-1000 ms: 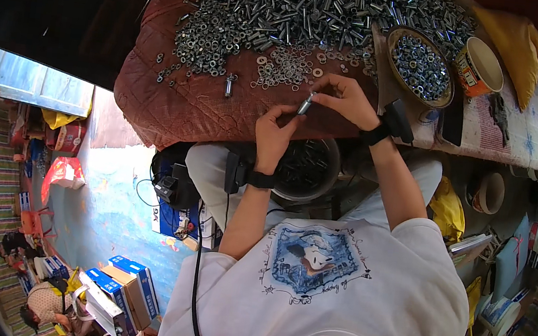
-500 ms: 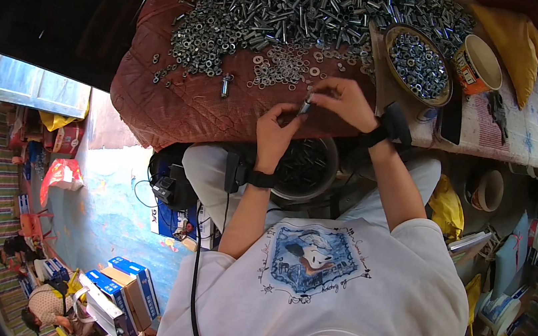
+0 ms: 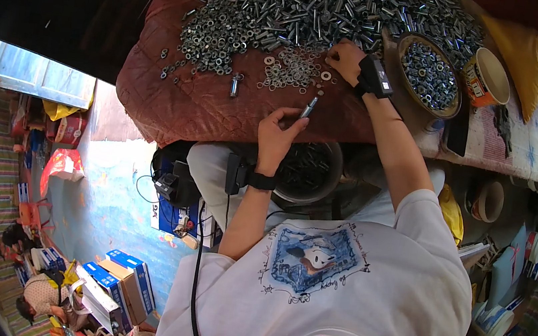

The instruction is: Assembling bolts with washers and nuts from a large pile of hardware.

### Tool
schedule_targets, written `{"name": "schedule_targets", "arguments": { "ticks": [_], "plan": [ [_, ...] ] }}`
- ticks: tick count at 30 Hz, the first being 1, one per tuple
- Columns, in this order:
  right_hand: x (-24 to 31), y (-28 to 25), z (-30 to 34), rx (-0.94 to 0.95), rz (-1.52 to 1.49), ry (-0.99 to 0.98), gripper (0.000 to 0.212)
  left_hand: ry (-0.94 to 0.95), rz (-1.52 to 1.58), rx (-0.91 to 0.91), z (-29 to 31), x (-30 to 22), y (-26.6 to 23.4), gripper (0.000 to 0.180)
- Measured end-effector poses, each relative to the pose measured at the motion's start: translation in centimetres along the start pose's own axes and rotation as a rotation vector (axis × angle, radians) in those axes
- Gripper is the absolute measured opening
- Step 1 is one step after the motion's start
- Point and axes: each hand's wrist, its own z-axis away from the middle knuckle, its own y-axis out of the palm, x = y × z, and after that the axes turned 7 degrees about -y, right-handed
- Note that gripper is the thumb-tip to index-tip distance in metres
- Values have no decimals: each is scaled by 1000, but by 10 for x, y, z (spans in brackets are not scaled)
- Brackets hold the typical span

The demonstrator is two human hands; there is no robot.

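My left hand (image 3: 276, 135) pinches a metal expansion bolt (image 3: 309, 107) between thumb and fingers, its tip angled up and away from me, over the table's near edge. Farther off, my right hand (image 3: 347, 61) is at the right side of a scatter of flat washers (image 3: 289, 70), fingers drawn together and pointing down. What its fingertips hold, if anything, is hidden. A second expansion bolt (image 3: 235, 86) stands alone left of the washers. Behind it lies a heap of nuts (image 3: 211, 45), and a large pile of metal sleeves and bolts (image 3: 288, 9) spreads across the back.
A bowl (image 3: 398, 73) of nuts sits on the right, beside a paper tub (image 3: 488, 77) and a yellow bag (image 3: 531, 59). Red quilted cloth (image 3: 150, 93) covers the table. Below its edge, a basin (image 3: 334, 183) of dark metal parts stands between my legs. A cable (image 3: 196, 280) runs along my left side.
My right hand has left the bolt and moved away from me to the washers. My left hand keeps the bolt at nearly the same spot. The view has shifted slightly.
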Motion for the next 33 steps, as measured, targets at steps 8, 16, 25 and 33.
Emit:
{"name": "schedule_targets", "arguments": {
  "ticks": [8, 16, 25, 33],
  "plan": [
    [-10, -5, 6, 20, -3, -195, 16, 7, 18, -20, 0, 1, 2, 19],
    [0, -19, 15, 10, 87, -321, 21, 27, -69, -36, -4, -2, 3, 20],
    [53, -59, 36, 78, -43, -417, 23, -3, -112, -73, -21, -3, 11, 17],
    [70, -69, 51, 100, -182, -469, 24, 178, -2, -95, -25, 11, 18, 13]
  ]
}}
